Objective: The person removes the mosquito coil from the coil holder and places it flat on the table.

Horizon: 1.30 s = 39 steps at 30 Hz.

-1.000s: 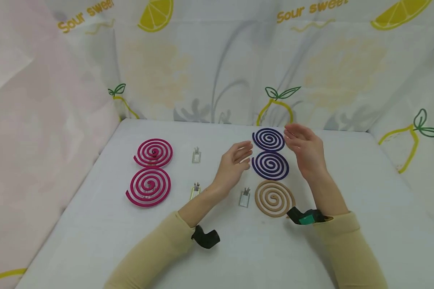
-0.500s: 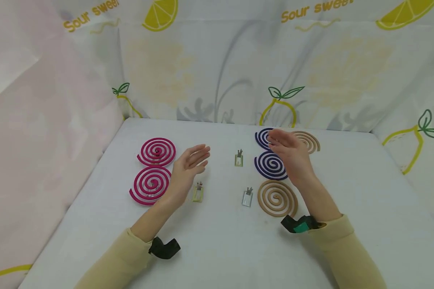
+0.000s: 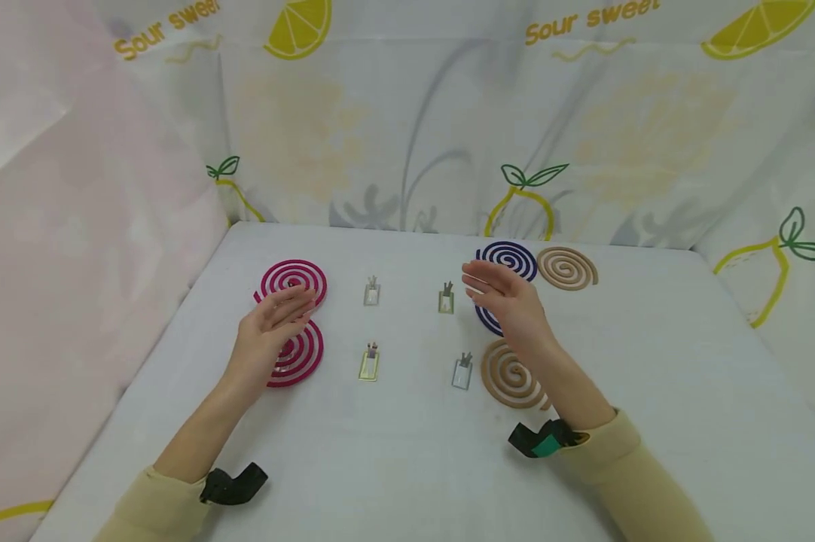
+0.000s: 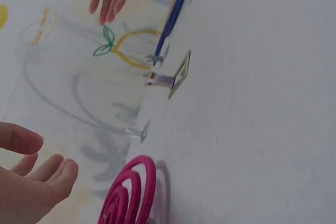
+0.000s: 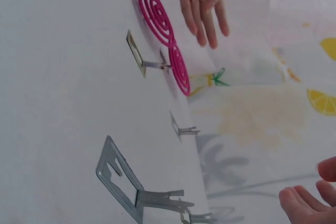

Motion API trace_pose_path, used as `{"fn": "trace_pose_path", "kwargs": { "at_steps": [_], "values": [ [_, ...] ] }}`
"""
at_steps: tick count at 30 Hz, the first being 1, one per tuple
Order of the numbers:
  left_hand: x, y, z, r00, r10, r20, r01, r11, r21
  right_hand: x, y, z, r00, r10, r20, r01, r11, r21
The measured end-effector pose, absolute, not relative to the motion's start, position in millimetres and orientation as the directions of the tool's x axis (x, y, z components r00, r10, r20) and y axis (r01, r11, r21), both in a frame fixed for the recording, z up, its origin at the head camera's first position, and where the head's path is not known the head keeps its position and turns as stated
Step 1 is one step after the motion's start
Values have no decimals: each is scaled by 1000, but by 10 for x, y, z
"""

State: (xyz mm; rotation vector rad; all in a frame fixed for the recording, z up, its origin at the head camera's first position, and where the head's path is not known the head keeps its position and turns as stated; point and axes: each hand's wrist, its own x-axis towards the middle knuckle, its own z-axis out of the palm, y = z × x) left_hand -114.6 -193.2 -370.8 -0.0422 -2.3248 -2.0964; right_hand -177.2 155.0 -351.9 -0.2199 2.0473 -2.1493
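My left hand [image 3: 270, 331] hovers over the two pink mosquito coils [image 3: 310, 352], fingers loosely straight, holding nothing. In the left wrist view a pink coil [image 4: 147, 182] sits raised, its shadow on the table beside it. My right hand [image 3: 512, 301] partly covers the two purple mosquito coils [image 3: 526, 260] and is likewise without anything in its fingers. A tan mosquito coil [image 3: 509, 384] lies below its wrist, and another tan coil [image 3: 566, 268] lies at the back. Between the hands stand several small metal coil stands, among them a silver one [image 3: 462, 373] and a gold one [image 3: 369, 365].
Two more stands, one silver [image 3: 371, 292] and one gold [image 3: 446, 299], are farther back on the white table [image 3: 394, 467]. A printed cloth [image 3: 380, 113] with lemons hangs behind the table and along its sides.
My left hand has moved left from beside the purple coils to over the pink ones. The right hand has shifted left and slightly nearer, uncovering the tan coil at the back.
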Motion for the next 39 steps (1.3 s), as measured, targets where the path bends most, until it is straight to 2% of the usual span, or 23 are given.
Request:
{"fn": "trace_pose_path", "kwargs": {
  "at_steps": [7,11,15,19,25,32,39],
  "values": [
    [-1086,-2359,-3776,-989,61,133,141,149,979,-1647,1308,-3531,-960,-281,16,19,-120,-993],
    [-1082,-2568,-3813,-986,42,164,169,172,970,-1601,1087,-3506,-953,-303,24,25,-155,-988],
    [-1082,-2747,-3844,-987,20,162,163,181,970,-1573,821,-3482,-938,-344,34,23,-159,-987],
    [-1091,-2881,-3896,-988,54,144,153,223,963,-1540,541,-3469,-921,-388,33,38,-174,-984],
    [-1112,-2932,-3987,-995,72,66,85,295,952,-1491,147,-3508,-915,-403,-33,111,-172,-979],
    [-1124,-2956,-4046,-994,100,53,78,261,962,-1388,-114,-3775,-879,-449,-160,208,-59,-976],
    [-1133,-2954,-4072,-996,90,26,55,342,938,-1261,-180,-3952,-835,-504,-221,249,12,-968]
  ]
}}
